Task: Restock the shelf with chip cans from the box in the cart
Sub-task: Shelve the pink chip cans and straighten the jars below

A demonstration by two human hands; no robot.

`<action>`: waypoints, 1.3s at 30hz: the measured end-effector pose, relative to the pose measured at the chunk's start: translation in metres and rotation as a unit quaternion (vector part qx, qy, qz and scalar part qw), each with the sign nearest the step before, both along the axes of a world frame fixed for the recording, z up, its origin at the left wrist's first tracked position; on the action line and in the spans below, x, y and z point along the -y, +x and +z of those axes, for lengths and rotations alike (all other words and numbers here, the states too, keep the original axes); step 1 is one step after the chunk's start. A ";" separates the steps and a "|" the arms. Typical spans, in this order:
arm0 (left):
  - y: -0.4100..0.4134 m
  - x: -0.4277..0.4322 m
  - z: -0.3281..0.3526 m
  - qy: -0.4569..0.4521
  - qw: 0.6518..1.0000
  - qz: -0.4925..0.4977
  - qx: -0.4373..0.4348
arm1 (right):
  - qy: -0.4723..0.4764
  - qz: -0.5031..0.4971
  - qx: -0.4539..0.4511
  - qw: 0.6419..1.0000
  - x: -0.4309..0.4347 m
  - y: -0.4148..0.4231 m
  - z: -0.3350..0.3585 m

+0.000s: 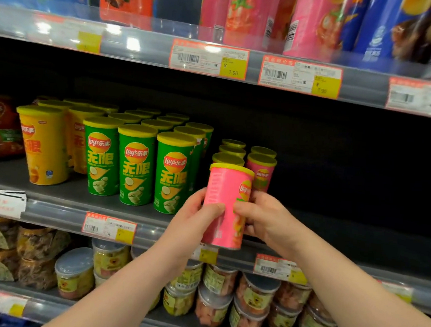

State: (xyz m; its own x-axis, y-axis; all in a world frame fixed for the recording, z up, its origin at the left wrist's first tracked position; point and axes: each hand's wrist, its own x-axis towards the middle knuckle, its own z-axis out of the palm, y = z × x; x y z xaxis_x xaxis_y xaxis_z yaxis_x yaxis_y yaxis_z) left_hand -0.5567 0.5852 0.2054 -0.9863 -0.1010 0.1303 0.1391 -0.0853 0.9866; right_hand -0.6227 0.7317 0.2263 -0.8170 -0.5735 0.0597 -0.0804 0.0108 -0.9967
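Observation:
I hold a pink chip can (229, 190) with a yellow lid upright at the front edge of the middle shelf (56, 210). My left hand (194, 213) grips its left side and my right hand (264, 217) grips its right side. Behind it on the shelf stand more pink cans (262, 171). To their left are rows of green cans (136, 165) and yellow cans (42, 145). The box and the cart are out of view.
The middle shelf right of the pink cans is dark and bare. Tall chip tubes (310, 23) fill the shelf above. Plastic snack tubs (254, 301) and bagged snacks (1, 249) sit on the shelf below. Price tags (209, 59) line the shelf rails.

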 end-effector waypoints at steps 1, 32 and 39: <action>-0.003 -0.002 -0.001 -0.028 1.000 0.011 -0.004 | -0.001 -0.018 -0.016 1.000 -0.005 -0.002 0.002; -0.023 0.025 -0.052 -0.681 0.705 0.089 -0.177 | 0.302 -0.304 -0.128 0.894 -0.017 -0.064 -0.016; -0.019 0.024 -0.043 -0.684 0.717 0.043 -0.130 | 0.320 -0.309 -0.119 0.888 -0.014 -0.065 -0.015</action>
